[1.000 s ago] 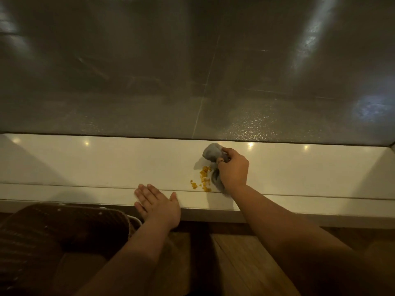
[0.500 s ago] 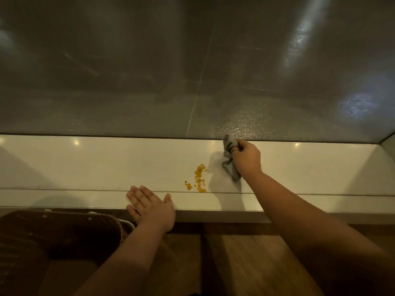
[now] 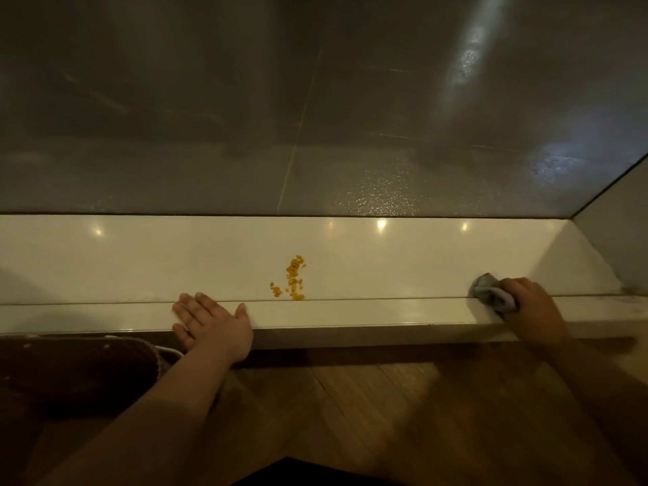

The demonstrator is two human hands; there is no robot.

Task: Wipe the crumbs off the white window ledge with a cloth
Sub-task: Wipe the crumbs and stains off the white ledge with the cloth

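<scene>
A small heap of orange crumbs lies on the white window ledge, near its front step. My right hand grips a bunched grey cloth far to the right of the crumbs, at the ledge's front edge near the right corner. My left hand lies flat and open on the front lip of the ledge, just left of the crumbs, fingers spread, holding nothing.
Frosted dark glass rises behind the ledge. A side wall closes the ledge on the right. A brown woven basket stands on the wooden floor below my left hand.
My right hand has carried the cloth from beside the crumbs far to the right, down to the front edge. The crumbs and my left hand have stayed in place.
</scene>
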